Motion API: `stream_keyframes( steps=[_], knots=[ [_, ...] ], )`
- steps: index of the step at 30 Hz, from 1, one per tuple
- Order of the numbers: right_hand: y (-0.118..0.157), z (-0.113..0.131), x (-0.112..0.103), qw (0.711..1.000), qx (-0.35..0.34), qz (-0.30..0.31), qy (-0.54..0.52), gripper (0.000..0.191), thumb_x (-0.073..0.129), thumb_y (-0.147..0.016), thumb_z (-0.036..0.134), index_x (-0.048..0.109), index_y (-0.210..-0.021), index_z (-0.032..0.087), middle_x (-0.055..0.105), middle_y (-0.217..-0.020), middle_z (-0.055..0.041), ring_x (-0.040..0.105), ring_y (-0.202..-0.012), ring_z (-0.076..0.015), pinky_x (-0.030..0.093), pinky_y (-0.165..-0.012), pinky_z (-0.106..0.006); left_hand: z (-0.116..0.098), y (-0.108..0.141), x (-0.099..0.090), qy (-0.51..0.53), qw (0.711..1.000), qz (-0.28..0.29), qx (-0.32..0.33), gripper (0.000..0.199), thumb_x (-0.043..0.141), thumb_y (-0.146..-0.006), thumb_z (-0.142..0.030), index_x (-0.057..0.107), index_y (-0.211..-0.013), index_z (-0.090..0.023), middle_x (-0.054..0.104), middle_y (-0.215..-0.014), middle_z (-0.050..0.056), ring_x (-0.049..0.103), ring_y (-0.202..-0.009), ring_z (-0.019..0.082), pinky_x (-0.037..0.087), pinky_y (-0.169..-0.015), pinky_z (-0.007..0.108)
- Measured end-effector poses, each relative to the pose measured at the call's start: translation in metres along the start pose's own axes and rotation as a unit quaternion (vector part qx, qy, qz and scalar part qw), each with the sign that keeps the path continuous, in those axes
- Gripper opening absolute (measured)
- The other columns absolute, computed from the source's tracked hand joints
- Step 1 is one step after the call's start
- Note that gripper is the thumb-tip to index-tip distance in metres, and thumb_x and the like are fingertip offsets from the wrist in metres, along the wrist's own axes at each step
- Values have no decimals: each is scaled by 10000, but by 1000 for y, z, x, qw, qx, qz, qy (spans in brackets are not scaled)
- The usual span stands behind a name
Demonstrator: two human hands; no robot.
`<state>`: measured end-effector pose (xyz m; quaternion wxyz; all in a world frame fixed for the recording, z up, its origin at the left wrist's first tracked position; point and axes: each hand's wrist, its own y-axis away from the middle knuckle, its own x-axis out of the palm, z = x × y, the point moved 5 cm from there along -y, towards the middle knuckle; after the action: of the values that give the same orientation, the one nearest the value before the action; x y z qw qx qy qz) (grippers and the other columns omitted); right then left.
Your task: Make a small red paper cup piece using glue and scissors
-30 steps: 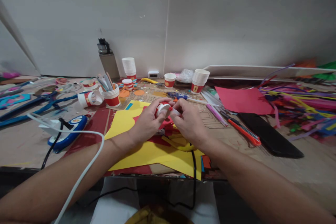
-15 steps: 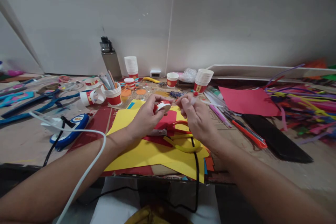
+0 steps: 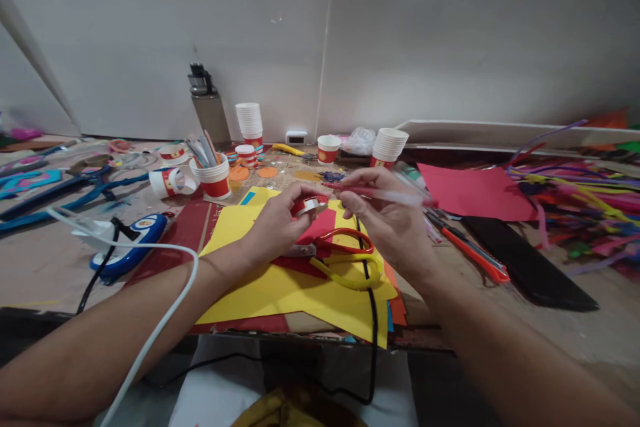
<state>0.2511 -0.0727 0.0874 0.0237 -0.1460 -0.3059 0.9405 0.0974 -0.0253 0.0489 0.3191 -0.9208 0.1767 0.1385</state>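
Observation:
Near the middle, my left hand (image 3: pixel 275 221) grips a short red and white paper cup piece (image 3: pixel 309 205), tilted over the yellow paper (image 3: pixel 250 287). Just to its right, my right hand (image 3: pixel 390 220) holds a slim clear pen with red parts (image 3: pixel 385 194), which is blurred and lies nearly level across the fingers. The pen's left end is close to the cup piece; whether they touch cannot be made out. Beneath the hands, scissors with red and yellow handles (image 3: pixel 345 243) rest on red and yellow paper.
Paper cup stacks (image 3: pixel 249 121) and a bottle (image 3: pixel 210 110) stand at the back. On the left are a cup of pens (image 3: pixel 217 180) and a blue and white device (image 3: pixel 135 247). To the right lie red paper (image 3: pixel 475 192), a red cutter (image 3: pixel 475 253) and a black case (image 3: pixel 530 263).
The pen in my right hand has swung from pointing toward the camera to lying nearly sideways, and that hand's fingers have lifted and spread around it. My left hand has barely moved.

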Motion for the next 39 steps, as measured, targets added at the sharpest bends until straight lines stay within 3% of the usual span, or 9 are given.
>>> stream_keyframes(
  steps=[3, 8, 17, 39],
  knots=[
    [1, -1, 3, 1000, -3, 12, 25, 164, 636, -866, 348, 593, -940, 208, 635, -905, -23, 615, -787, -137, 505, -684, -282, 1, 0, 0, -27, 1000, 0, 4, 220, 595, -824, -164, 617, -1041, -190, 691, -1034, 52, 637, -944, 159, 500, -848, 302],
    [3, -5, 7, 1000, -5, 7, -9, 172, 517, -940, 379, 540, -903, 213, 577, -795, 6, 589, -709, -116, 491, -641, -275, 1, 1, 0, -69, 998, 2, -12, 300, 561, -785, -89, 616, -1064, -184, 704, -994, 29, 648, -873, 135, 503, -806, 274],
    [5, -10, 11, 1000, -7, 14, 22, 195, 472, -958, 400, 522, -917, 216, 570, -849, -7, 585, -749, -124, 502, -706, -308, -3, 4, 2, -105, 994, 27, -8, 463, 507, -741, -11, 625, -1147, -199, 722, -986, 6, 645, -764, 101, 503, -726, 223],
    [7, -11, 12, 998, -9, 29, 49, 187, 465, -962, 394, 515, -920, 219, 592, -829, -17, 593, -758, -144, 481, -682, -309, -5, 3, 2, -139, 990, 28, -18, 441, 538, -735, 3, 638, -1125, -176, 729, -1001, 23, 649, -826, 118, 498, -752, 229]
  ],
)
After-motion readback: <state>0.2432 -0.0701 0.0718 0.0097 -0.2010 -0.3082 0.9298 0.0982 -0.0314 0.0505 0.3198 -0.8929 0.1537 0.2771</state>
